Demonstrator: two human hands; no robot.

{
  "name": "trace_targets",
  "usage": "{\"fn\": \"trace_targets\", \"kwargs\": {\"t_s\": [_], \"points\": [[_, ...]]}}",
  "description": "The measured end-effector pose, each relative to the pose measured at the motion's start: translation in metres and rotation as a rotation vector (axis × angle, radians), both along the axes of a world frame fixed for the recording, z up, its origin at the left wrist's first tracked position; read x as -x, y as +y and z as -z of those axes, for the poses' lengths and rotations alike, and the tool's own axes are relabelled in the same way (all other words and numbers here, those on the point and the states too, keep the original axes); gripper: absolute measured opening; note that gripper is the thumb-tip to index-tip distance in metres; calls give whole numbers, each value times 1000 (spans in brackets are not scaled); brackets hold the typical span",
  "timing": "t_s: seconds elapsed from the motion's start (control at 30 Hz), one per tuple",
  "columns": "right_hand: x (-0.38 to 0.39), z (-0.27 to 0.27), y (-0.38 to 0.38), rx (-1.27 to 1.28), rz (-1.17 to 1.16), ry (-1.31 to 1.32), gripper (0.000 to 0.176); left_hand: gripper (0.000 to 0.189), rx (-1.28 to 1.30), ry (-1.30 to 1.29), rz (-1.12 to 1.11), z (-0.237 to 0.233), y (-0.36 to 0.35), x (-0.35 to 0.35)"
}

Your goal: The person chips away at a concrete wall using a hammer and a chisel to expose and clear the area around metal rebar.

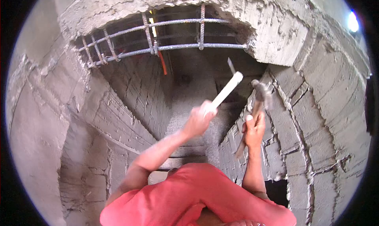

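Observation:
My left hand [200,118] is closed around the pale handle of a pick hammer [224,91]. Its thin metal point angles up from the far end, below the opening in the concrete. My right hand [254,132] grips the wooden handle of a claw hammer [261,95], whose metal head is slightly blurred and points up beside the right-hand wall. Both tools are in the air, apart from each other. I cannot make out whether either one touches the concrete.
Ribbed steel bars [173,47] cross a broken opening above, edged by rough concrete [276,40]. An orange strip [162,63] hangs from the bars. Board-marked concrete walls [300,147] rise on both sides. A bright lamp [353,22] shines at upper right.

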State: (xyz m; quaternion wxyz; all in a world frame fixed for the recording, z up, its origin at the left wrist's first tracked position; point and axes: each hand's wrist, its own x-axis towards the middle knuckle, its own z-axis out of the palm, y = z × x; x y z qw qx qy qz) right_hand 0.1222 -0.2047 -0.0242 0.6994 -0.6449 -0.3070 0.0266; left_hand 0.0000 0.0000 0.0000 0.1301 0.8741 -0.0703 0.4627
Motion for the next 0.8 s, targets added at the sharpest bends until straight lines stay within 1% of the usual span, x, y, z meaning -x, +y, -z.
{"fn": "trace_targets", "kwargs": {"t_s": [0.03,0.07,0.1,0.17,0.2,0.23,0.27,0.3,0.37,0.43,0.53,0.6,0.67,0.73,0.8], "points": [[-3,-16,3,-107,-83,22,26,20,-12,-5,-15,-2,4,0],[-6,-36,2,-176,-156,10,24,23,276,-9,107,-29,0,-16],[-5,-81,-27,-188,-186,-71,30,23,364,-97,105,-46,-31,-31],[22,-114,-16,-451,-185,-75,41,30,606,-75,142,-78,-27,-42],[23,-106,-16,-448,-304,-117,52,30,596,-76,132,-86,-25,-44],[20,-82,-18,-462,-349,-73,59,32,599,-114,68,-93,-26,-48],[14,-52,-16,-517,-327,-95,60,35,599,-153,8,-99,-24,-51],[10,-32,-17,-569,-304,-116,62,35,598,-167,8,-103,-19,-52],[20,-31,-24,-577,-378,-112,60,38,552,-190,-6,-108,-10,-56],[33,-52,-30,-550,-362,-51,62,44,481,-213,-16,-108,4,-66],[21,-79,-37,-491,-352,-109,67,44,516,-143,-8,-113,6,-63],[18,-108,-39,-567,-383,-233,66,44,531,-143,-7,-115,6,-58],[20,-149,-48,-633,-385,-313,65,43,533,-127,-11,-119,7,-55],[18,-181,-55,-752,-421,-523,66,40,527,-111,-36,-121,8,-53],[29,-215,-58,-856,-362,-724,65,39,550,-72,-44,-125,7,-49]]}}
